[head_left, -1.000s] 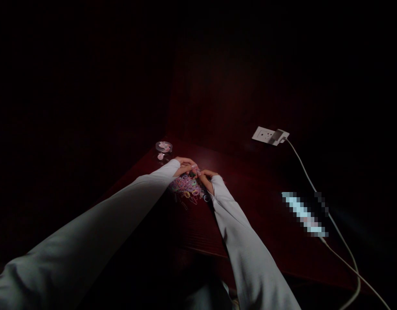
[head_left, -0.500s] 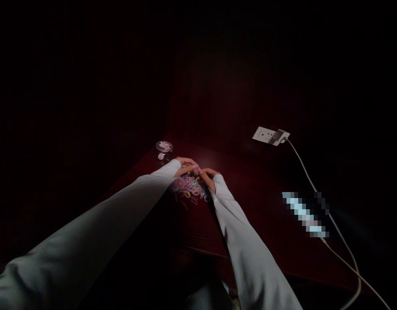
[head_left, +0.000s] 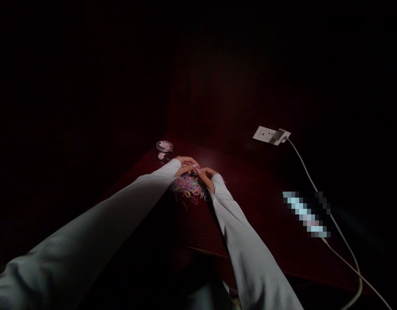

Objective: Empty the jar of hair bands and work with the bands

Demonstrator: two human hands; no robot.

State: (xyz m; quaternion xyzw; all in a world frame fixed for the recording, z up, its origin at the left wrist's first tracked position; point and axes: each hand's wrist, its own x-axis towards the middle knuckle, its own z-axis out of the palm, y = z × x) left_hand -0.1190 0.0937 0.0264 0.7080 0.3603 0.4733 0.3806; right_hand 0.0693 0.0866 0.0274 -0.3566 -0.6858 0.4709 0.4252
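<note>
Colourful small elastic bands (head_left: 188, 186) lie in a loose pile on the dark red table. Just above the pile, my left hand (head_left: 188, 164) has its fingers bent and pressed together at the tips. My right hand (head_left: 207, 175) meets it fingertip to fingertip, also closed in a pinch. Whatever is between the fingers is too small and dim to make out. A dark round item (head_left: 207, 196) with a pale rim sits at the pile's right edge, beside my right wrist.
A clear round container (head_left: 164, 147) with a pink-patterned lid stands left of my hands. On the right are a wall socket (head_left: 266, 134) with a plugged-in charger (head_left: 281, 136), a white cable (head_left: 303, 165) and a blurred-out bright device (head_left: 304, 214).
My fingertips have shifted very slightly against each other. The arms, the pile and the container look the same.
</note>
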